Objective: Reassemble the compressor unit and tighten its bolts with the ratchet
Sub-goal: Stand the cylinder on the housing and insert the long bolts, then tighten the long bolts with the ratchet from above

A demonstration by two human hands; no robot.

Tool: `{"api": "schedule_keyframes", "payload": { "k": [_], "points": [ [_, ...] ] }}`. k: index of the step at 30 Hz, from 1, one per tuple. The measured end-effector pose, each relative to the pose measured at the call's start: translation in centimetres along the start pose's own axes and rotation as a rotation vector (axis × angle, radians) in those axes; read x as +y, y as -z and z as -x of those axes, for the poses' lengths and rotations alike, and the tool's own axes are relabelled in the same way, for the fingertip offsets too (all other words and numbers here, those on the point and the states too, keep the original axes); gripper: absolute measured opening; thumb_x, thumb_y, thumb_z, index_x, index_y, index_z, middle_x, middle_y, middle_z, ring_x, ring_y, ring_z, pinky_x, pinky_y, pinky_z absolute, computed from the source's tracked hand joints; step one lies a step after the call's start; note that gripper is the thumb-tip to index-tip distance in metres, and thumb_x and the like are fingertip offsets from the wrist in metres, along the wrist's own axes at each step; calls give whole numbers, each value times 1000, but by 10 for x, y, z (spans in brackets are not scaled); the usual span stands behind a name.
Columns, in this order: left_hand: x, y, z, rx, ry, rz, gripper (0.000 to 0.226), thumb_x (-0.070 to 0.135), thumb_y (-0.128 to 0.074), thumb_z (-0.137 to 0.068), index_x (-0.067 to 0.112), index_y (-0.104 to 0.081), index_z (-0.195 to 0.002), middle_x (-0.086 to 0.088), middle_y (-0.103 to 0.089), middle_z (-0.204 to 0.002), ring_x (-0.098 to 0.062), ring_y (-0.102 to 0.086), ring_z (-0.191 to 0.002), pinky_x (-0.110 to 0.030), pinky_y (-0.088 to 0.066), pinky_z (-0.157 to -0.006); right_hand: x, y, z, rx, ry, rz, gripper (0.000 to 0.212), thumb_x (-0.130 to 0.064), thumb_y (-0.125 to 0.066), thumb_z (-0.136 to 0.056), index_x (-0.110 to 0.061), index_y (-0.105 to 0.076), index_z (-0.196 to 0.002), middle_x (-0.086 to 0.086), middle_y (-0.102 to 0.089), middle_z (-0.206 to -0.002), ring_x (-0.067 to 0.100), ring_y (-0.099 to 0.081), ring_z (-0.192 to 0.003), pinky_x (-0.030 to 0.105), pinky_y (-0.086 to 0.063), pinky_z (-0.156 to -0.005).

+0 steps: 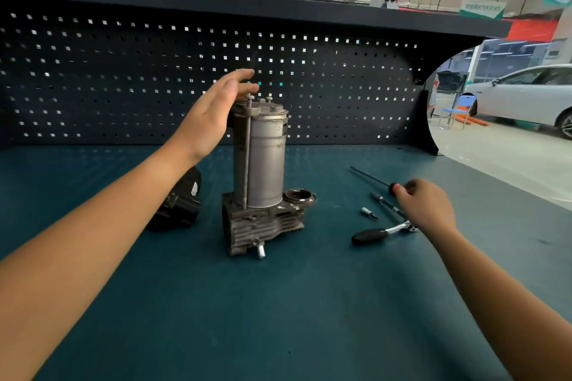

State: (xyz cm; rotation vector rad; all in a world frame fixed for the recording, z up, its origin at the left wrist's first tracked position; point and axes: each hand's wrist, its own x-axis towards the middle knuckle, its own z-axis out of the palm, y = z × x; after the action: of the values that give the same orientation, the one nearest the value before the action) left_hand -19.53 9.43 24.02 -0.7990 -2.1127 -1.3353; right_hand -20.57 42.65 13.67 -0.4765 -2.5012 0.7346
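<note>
The grey compressor unit (263, 164) stands upright mid-bench, a metal cylinder on a finned base, with a long bolt (247, 148) running down its left side. My left hand (213, 111) is flat with straight fingers at the cylinder's top left, fingertips over the raised bolt heads. The ratchet (380, 232), black-handled, lies on the mat to the right. Just behind it, my right hand (425, 206) curls its fingers round the red-and-black handle end of a long screwdriver (371, 178). A second long bolt (387, 205) and a small socket bit (369, 213) lie beside the ratchet.
A black housing part (178, 201) lies left of the compressor, under my left forearm. The teal bench mat (278, 303) spreads toward me. A dark pegboard (123, 71) backs the bench. The bench's right edge drops off to a workshop floor with a white car (526, 96).
</note>
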Motion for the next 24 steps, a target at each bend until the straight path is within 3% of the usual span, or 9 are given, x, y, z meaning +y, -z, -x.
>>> {"api": "schedule_keyframes", "payload": {
  "k": [1, 4, 6, 10, 14, 19, 24],
  "points": [
    [-1, 1, -1, -5, 8, -8, 34, 32, -17, -103, 34, -41, -127, 17, -54, -121, 0, -42, -124, -19, -27, -104, 16, 0, -2, -24, -55, 49, 34, -32, -42, -92, -3, -59, -92, 21, -62, -99, 35, -55, -89, 37, -44, -74],
    [-4, 2, -1, -36, 47, -27, 40, 37, -16, -102, 29, -46, -128, 17, -55, -119, 15, -44, -111, 3, -30, -86, 49, -3, 0, -132, -172, 134, 46, -42, -35, -95, -4, -59, -104, 21, -60, -106, 35, -54, -99, 38, -45, -83],
    [-4, 0, -2, -40, 60, -32, 39, 41, -18, -101, 31, -50, -121, 13, -56, -119, 14, -45, -109, 8, -29, -80, 57, -9, 3, -171, -173, 156, 50, -47, -36, -95, -5, -61, -104, 19, -60, -108, 33, -54, -101, 37, -44, -83],
    [-3, -3, -5, -44, 65, -55, 35, 38, -22, -102, 38, -57, -97, 18, -60, -103, 16, -51, -95, -1, -36, -84, 48, -14, 4, -180, -156, 105, 49, -46, -43, -94, -1, -62, -85, 16, -61, -90, 28, -51, -79, 31, -38, -66],
    [-7, -7, -5, -12, 79, -36, 34, 40, -27, -99, 35, -60, -92, 13, -62, -100, -2, -55, -99, -22, -40, -90, 47, -17, 3, -165, -146, 120, 41, -40, -52, -90, -1, -59, -76, 9, -53, -71, 26, -50, -69, 30, -35, -57],
    [-7, -6, 7, 25, 20, -31, 32, 34, -27, -98, 34, -59, -99, 15, -62, -101, 17, -52, -91, 1, -36, -77, 49, -18, -2, -176, -152, 67, 39, -36, -55, -88, -5, -50, -65, 7, -50, -63, 18, -45, -58, 28, -31, -50],
    [-7, -11, 9, 66, -7, -39, 28, 21, -31, -102, 21, -58, -109, 17, -58, -101, 20, -50, -91, 3, -34, -78, 51, -16, -7, -194, -148, -25, 25, -28, -59, -84, -8, -53, -70, 6, -52, -64, 18, -48, -62, 28, -33, -52]
  ]
}}
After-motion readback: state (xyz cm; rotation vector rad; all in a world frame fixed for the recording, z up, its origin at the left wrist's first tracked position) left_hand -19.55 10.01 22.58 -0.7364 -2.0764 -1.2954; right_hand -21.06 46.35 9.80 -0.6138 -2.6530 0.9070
